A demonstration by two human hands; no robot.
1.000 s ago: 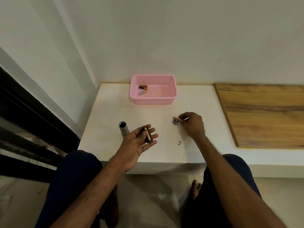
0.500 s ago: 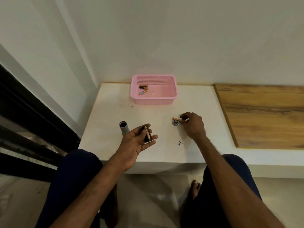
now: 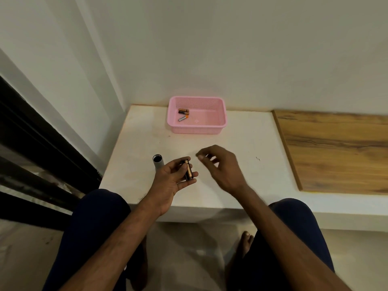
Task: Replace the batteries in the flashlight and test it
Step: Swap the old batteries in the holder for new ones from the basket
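on the white stone ledge (image 3: 147, 127), the open grey cylindrical flashlight body (image 3: 157, 162) stands at 9 o'clock of the left hand (image 3: 172, 181), whose loosely curled fingers cradle a black-and-copper battery holder (image 3: 188, 170); the empty, half-open right hand (image 3: 220, 164) could knock it loose.

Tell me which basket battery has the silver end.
The nearer battery in the basket: silver one end, orange the other. The farther battery is dark and copper.

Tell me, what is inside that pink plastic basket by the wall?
Inside the pink plastic basket lie two small batteries: a black-and-copper battery and a silver-and-orange battery just nearer. The rest of its perforated floor shows bare; the front wall hides a thin strip.
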